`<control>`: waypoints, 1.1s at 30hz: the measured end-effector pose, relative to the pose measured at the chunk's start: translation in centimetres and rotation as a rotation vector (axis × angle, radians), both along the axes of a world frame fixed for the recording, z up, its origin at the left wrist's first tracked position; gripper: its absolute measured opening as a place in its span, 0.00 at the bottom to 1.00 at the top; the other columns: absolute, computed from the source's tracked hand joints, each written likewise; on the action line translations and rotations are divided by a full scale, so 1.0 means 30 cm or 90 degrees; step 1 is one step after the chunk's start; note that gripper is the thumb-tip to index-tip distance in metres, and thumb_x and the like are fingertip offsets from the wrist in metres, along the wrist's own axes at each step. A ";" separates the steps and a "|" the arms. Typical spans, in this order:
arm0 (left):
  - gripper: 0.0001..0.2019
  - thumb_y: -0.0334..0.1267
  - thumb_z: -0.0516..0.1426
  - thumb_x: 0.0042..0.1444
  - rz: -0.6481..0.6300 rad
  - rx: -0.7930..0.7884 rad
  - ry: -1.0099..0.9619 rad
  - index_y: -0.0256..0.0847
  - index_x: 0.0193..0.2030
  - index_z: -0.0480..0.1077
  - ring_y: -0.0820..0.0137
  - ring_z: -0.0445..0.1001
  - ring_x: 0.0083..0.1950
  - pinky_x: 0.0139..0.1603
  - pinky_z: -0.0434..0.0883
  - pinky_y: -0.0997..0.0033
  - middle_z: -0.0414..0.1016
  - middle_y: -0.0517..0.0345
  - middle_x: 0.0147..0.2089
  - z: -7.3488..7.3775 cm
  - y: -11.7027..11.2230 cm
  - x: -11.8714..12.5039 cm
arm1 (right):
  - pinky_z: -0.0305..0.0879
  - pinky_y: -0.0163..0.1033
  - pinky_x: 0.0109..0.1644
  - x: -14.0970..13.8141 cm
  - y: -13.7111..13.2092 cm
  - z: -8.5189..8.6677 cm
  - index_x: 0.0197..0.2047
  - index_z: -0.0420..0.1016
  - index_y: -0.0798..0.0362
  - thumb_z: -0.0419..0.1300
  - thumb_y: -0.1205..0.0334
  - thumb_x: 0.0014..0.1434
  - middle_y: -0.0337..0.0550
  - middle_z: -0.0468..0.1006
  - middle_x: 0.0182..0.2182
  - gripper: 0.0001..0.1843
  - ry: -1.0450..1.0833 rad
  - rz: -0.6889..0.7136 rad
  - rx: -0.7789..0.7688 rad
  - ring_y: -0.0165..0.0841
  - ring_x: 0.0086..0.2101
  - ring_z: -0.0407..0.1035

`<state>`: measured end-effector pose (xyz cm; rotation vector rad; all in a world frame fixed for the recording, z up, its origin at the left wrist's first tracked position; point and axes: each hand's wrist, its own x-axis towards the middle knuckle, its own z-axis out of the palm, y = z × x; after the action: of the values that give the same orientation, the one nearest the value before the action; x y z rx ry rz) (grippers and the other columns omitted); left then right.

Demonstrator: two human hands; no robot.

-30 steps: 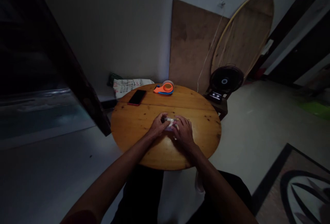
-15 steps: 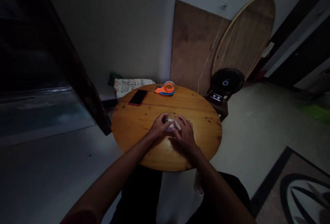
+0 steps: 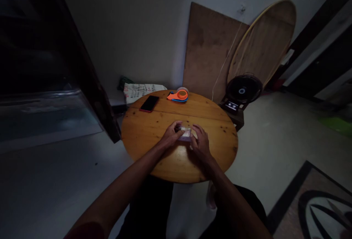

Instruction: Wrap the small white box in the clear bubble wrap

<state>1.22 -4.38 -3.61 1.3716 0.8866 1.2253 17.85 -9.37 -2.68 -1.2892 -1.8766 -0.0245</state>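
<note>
Gripping small box [image 3: 186, 135] in left hand [image 3: 171, 135], apparently alone; now spreading right hand [image 3: 201, 142] half open, can't tell if touching.

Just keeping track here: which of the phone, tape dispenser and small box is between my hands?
The small box, its left end in your left hand. The phone and the orange tape dispenser lie farther back on the table, untouched.

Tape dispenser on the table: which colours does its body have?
The tape dispenser is orange with blue underneath; the head view shows it.
</note>
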 end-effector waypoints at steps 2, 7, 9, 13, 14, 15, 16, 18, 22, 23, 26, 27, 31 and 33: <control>0.25 0.35 0.62 0.46 0.002 -0.013 -0.009 0.38 0.53 0.67 0.65 0.70 0.47 0.49 0.68 0.67 0.72 0.51 0.45 0.002 -0.001 0.001 | 0.59 0.51 0.58 0.001 0.002 -0.003 0.54 0.68 0.52 0.50 0.62 0.62 0.52 0.69 0.55 0.18 0.023 0.002 0.001 0.41 0.56 0.62; 0.26 0.31 0.61 0.44 -0.008 -0.019 -0.015 0.38 0.53 0.67 0.66 0.71 0.47 0.49 0.68 0.68 0.72 0.52 0.45 0.006 -0.002 -0.001 | 0.63 0.51 0.55 0.003 0.008 0.006 0.50 0.71 0.52 0.54 0.61 0.58 0.51 0.72 0.52 0.16 0.098 0.003 -0.017 0.41 0.53 0.66; 0.26 0.31 0.60 0.44 -0.015 -0.009 -0.009 0.38 0.54 0.66 0.67 0.71 0.47 0.48 0.68 0.68 0.72 0.52 0.47 0.007 -0.005 -0.005 | 0.66 0.49 0.53 0.008 0.016 0.016 0.48 0.72 0.52 0.55 0.60 0.57 0.50 0.74 0.49 0.16 0.118 0.007 -0.035 0.41 0.50 0.68; 0.26 0.31 0.59 0.47 -0.028 0.005 0.004 0.39 0.55 0.65 0.66 0.71 0.47 0.47 0.69 0.68 0.71 0.52 0.48 0.009 -0.011 -0.012 | 0.68 0.48 0.49 0.024 0.056 0.038 0.47 0.74 0.51 0.57 0.60 0.55 0.48 0.77 0.46 0.16 0.116 0.011 -0.088 0.40 0.46 0.70; 0.26 0.31 0.59 0.47 -0.028 0.009 0.006 0.39 0.56 0.65 0.66 0.71 0.47 0.47 0.69 0.68 0.71 0.51 0.48 0.010 -0.013 -0.013 | 0.68 0.48 0.49 0.027 0.071 0.043 0.48 0.74 0.51 0.58 0.60 0.54 0.47 0.77 0.47 0.17 0.107 0.019 -0.100 0.40 0.47 0.70; 0.26 0.31 0.59 0.47 -0.028 0.013 0.008 0.39 0.56 0.66 0.66 0.71 0.47 0.47 0.69 0.68 0.71 0.51 0.48 0.010 -0.013 -0.013 | 0.67 0.48 0.49 0.031 0.087 0.047 0.48 0.74 0.51 0.58 0.60 0.54 0.47 0.77 0.47 0.17 0.097 0.028 -0.110 0.41 0.47 0.70; 0.26 0.31 0.59 0.47 -0.026 0.015 0.010 0.39 0.56 0.66 0.66 0.71 0.47 0.48 0.69 0.68 0.71 0.50 0.48 0.011 -0.014 -0.012 | 0.67 0.48 0.49 0.033 0.104 0.051 0.47 0.74 0.50 0.59 0.60 0.53 0.47 0.77 0.46 0.17 0.087 0.037 -0.116 0.40 0.46 0.70; 0.25 0.32 0.59 0.48 -0.027 0.020 0.015 0.38 0.56 0.66 0.66 0.70 0.47 0.48 0.68 0.68 0.71 0.50 0.49 0.011 -0.014 -0.011 | 0.67 0.48 0.49 0.034 0.137 0.058 0.45 0.75 0.50 0.60 0.60 0.52 0.46 0.77 0.45 0.16 0.068 0.057 -0.118 0.40 0.45 0.71; 0.25 0.32 0.58 0.49 -0.030 0.034 0.021 0.39 0.56 0.66 0.67 0.70 0.48 0.48 0.68 0.69 0.71 0.51 0.48 0.013 -0.016 -0.009 | 0.66 0.49 0.51 0.029 0.174 0.072 0.36 0.78 0.50 0.58 0.64 0.52 0.46 0.76 0.46 0.08 0.028 0.070 -0.096 0.39 0.46 0.71; 0.25 0.32 0.58 0.49 -0.029 0.035 0.023 0.39 0.56 0.66 0.67 0.70 0.48 0.48 0.68 0.69 0.71 0.51 0.48 0.014 -0.017 -0.009 | 0.65 0.49 0.51 0.027 0.176 0.075 0.34 0.78 0.50 0.57 0.64 0.53 0.45 0.76 0.46 0.08 0.019 0.065 -0.090 0.39 0.46 0.70; 0.24 0.33 0.58 0.50 -0.029 0.028 0.032 0.39 0.57 0.66 0.66 0.70 0.48 0.48 0.68 0.69 0.71 0.51 0.49 0.020 -0.022 -0.011 | 0.64 0.49 0.53 0.023 0.167 0.082 0.32 0.79 0.50 0.58 0.64 0.54 0.46 0.76 0.47 0.08 0.000 0.055 -0.078 0.39 0.47 0.70; 0.24 0.34 0.58 0.51 -0.029 0.027 0.036 0.39 0.57 0.66 0.66 0.70 0.48 0.48 0.68 0.68 0.72 0.50 0.49 0.023 -0.024 -0.012 | 0.64 0.49 0.53 0.021 0.161 0.084 0.32 0.79 0.50 0.58 0.64 0.54 0.46 0.76 0.47 0.08 -0.005 0.055 -0.074 0.39 0.47 0.70; 0.24 0.34 0.58 0.51 -0.030 0.029 0.047 0.39 0.57 0.66 0.64 0.70 0.50 0.52 0.67 0.66 0.72 0.49 0.52 0.041 -0.031 -0.014 | 0.62 0.49 0.54 0.017 0.132 0.091 0.32 0.80 0.49 0.58 0.64 0.56 0.45 0.77 0.47 0.08 -0.055 0.062 -0.071 0.39 0.48 0.69; 0.24 0.35 0.59 0.51 -0.031 0.022 0.048 0.38 0.56 0.67 0.64 0.70 0.52 0.53 0.67 0.66 0.72 0.49 0.53 0.051 -0.032 -0.014 | 0.61 0.49 0.54 0.013 0.113 0.094 0.34 0.80 0.48 0.58 0.63 0.58 0.45 0.76 0.49 0.09 -0.092 0.060 -0.075 0.40 0.49 0.68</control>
<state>0.79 -5.34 -2.08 1.4661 0.8821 1.1625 18.24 -5.98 0.15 -1.3064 -2.0881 0.0443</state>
